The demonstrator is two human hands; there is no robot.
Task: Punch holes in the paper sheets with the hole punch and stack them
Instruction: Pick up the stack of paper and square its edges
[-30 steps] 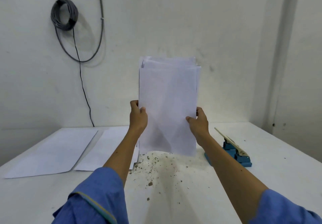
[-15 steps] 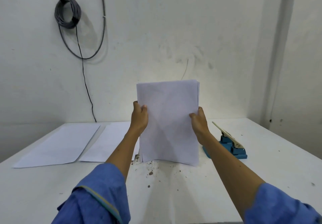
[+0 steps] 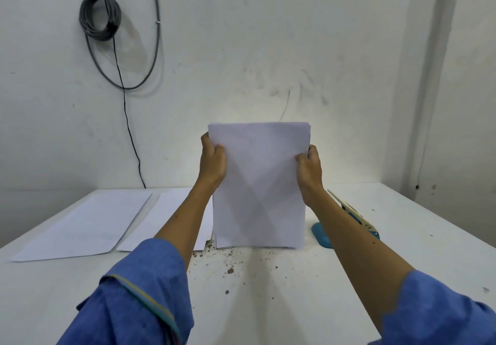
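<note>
A coiled grey cable hangs on the white plaster wall — brown crumbs of debris lie scattered on the white tabletop

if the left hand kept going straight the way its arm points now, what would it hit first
Likely the white wall behind the table. The left hand grips the upright paper stack and points up and away; nothing else shows in that line, though depth is unclear.

White paper stack upright, bottom edge on table; blue hole punch just right, lever up.
</note>
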